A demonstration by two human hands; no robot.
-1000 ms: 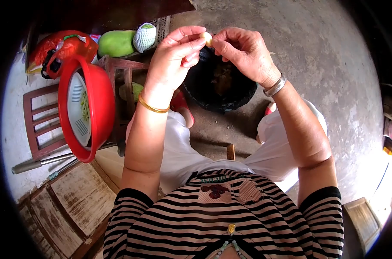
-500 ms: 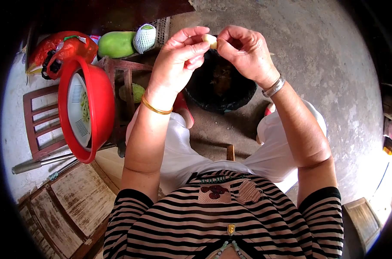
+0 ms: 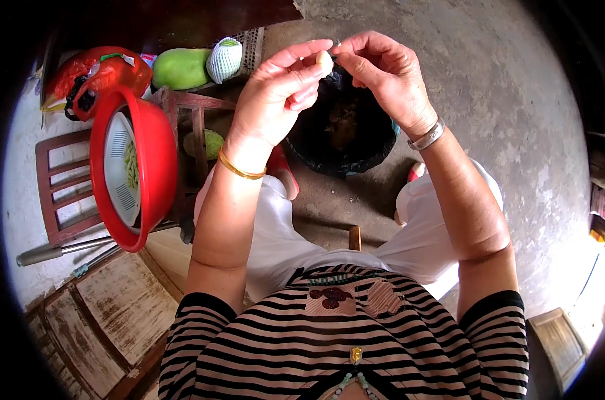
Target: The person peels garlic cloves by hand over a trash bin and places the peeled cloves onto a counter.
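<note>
A small pale yellow piece (image 3: 324,63) is pinched between the thumb and fingers of my left hand (image 3: 276,90), which wears a gold bangle. Just to its right, my right hand (image 3: 389,77), with a silver bangle at the wrist, pinches a tiny bit at its fingertips, too small to make out. Both hands are raised over a black-lined bin (image 3: 339,157) that has brownish scraps in its bottom.
At the left a red basin (image 3: 159,173) holds a white strainer (image 3: 119,177) with green pieces. Behind it lie a red plastic bag (image 3: 109,73), a green fruit (image 3: 180,69) and a net-wrapped fruit (image 3: 224,61). A wooden chair (image 3: 62,187) stands at the left wall.
My right hand has moved slightly up and right, its fingertips now apart from the pale piece. My left hand stays nearly in place with the piece.
</note>
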